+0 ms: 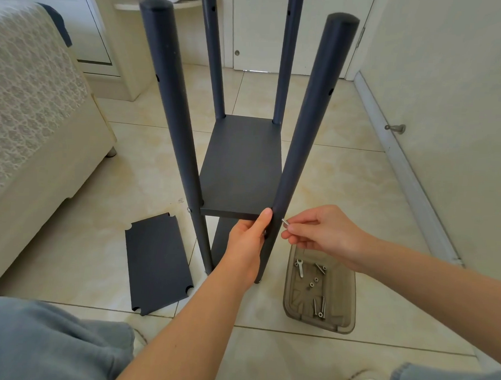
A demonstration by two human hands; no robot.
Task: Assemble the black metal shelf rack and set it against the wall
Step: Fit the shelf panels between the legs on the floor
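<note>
Shelf rack: part-built, upright on floor, just ahead of both hands.
Left hand: fingers curled round near post.
Right hand: pinches small silver part beside that post.
Loose panel: left of hands.
Hardware tray: under right hand.

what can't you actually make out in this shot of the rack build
Head view only:
- Joint on the near right post: covered by the left hand, so bolt seating is unclear.
- Metal piece in the right hand: its fingers hide most of it; bolt or key, cannot tell.
- Far posts: tops cut off by the top edge.
- Lower shelf: mostly behind the upper shelf.
- Tray hardware: too small to sort.
</note>
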